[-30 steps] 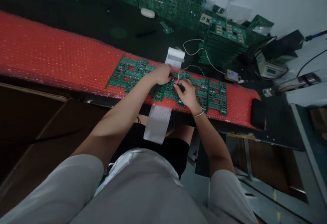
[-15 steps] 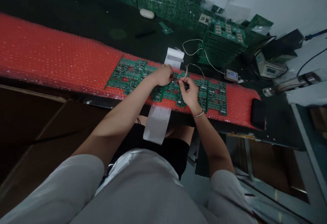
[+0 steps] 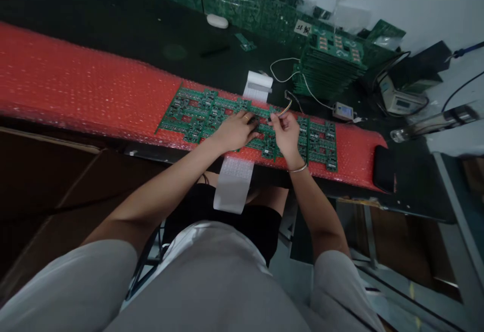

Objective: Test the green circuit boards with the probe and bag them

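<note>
A wire (image 3: 284,108) is pinched by the right hand (image 3: 287,132) above the boards (image 3: 196,112); the left hand (image 3: 236,130) is laid flat, fingers approx. together (on red wrap (image 3: 86,90)).

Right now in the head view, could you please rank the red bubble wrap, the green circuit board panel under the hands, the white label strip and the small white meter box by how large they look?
1. red bubble wrap
2. green circuit board panel
3. white label strip, though it hangs nearer the camera, so this is unsure
4. small white meter box
</note>
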A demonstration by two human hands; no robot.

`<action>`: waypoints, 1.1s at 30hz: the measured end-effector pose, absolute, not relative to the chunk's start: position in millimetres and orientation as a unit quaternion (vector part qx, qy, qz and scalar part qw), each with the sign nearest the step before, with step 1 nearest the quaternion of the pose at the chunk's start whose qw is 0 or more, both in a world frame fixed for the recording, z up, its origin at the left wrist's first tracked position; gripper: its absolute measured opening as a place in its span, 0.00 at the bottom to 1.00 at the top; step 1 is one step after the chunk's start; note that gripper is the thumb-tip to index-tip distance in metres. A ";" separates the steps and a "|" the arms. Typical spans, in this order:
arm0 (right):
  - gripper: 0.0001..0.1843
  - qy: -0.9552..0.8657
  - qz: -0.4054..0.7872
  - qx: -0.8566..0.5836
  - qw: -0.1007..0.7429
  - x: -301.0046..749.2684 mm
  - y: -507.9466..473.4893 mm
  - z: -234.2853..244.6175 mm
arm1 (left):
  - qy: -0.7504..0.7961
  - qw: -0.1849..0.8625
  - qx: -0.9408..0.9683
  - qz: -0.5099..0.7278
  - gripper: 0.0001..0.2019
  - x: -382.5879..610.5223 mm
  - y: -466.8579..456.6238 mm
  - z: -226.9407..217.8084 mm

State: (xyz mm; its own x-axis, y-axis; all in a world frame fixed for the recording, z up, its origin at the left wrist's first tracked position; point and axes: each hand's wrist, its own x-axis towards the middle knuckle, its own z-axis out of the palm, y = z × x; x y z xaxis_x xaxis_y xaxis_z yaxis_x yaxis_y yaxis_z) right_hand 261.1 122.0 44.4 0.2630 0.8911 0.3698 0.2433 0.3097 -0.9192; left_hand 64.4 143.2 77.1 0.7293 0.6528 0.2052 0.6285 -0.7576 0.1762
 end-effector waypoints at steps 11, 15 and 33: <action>0.19 -0.587 0.378 -0.479 0.532 246.4 206.9 55.5 | 0.360 0.065 0.920 0.138 0.31 68.0 128.3 73.3; 0.20 -0.692 0.223 -0.512 0.458 233.2 224.8 53.0 | 0.370 0.061 0.913 0.163 0.36 45.3 111.0 71.5; 0.21 -0.788 0.104 -0.501 0.343 216.8 236.4 47.4 | 0.424 0.091 0.869 0.238 0.27 7.3 73.0 74.2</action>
